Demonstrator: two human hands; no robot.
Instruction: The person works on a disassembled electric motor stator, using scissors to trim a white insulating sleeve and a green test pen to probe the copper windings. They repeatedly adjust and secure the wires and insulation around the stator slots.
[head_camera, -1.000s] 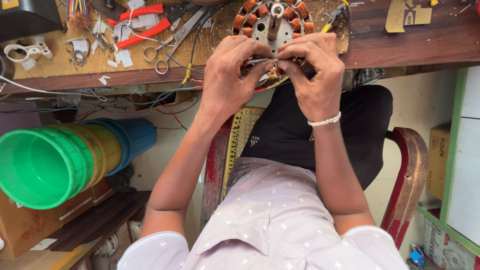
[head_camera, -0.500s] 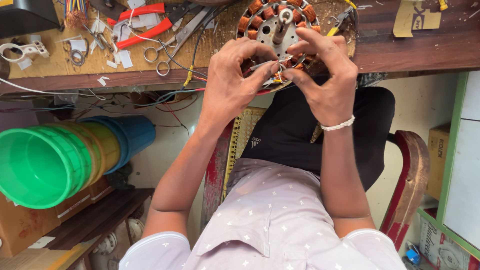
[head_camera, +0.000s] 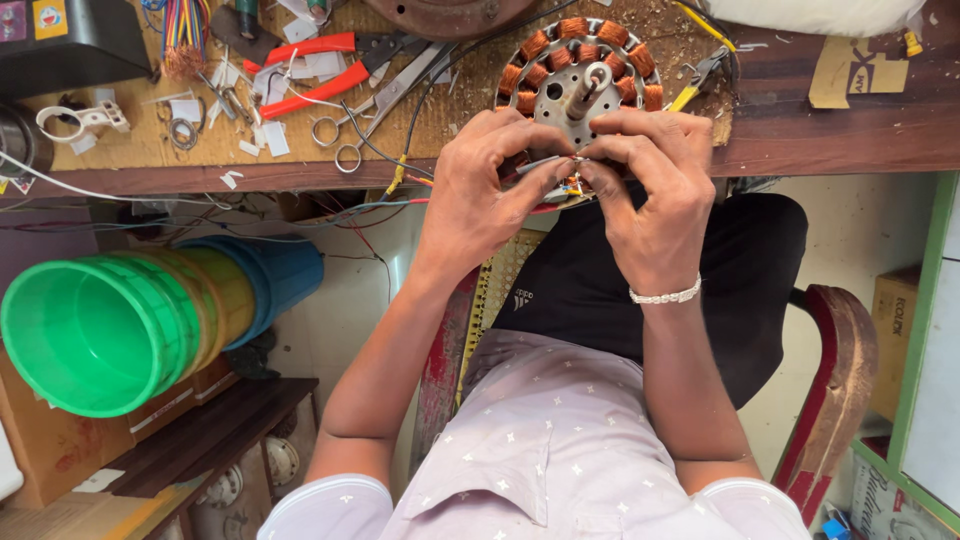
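While both hands meet at the near edge of the counter, the head view shows a round motor stator lying flat just beyond them. Its metal core is pale grey, ringed with copper-orange wire coils, and a short steel shaft stands up from its middle. The near side of the stator is hidden behind the fingers.

The left hand and the right hand sit side by side, touching at the fingertips right at the stator's near rim. Each grip is pinched together, thumb against forefinger, on a thin pale wire lead that runs between them. Small coloured wire ends show just under the pinch. A white bead bracelet circles the right wrist.

Left of the stator, on the same counter, lie red-handled pliers and a pair of scissors among scraps of white paper. A yellow-handled tool lies just right of the stator. Well below and left of the stator, under the counter, a stack of plastic buckets lies on its side, the green one outermost.
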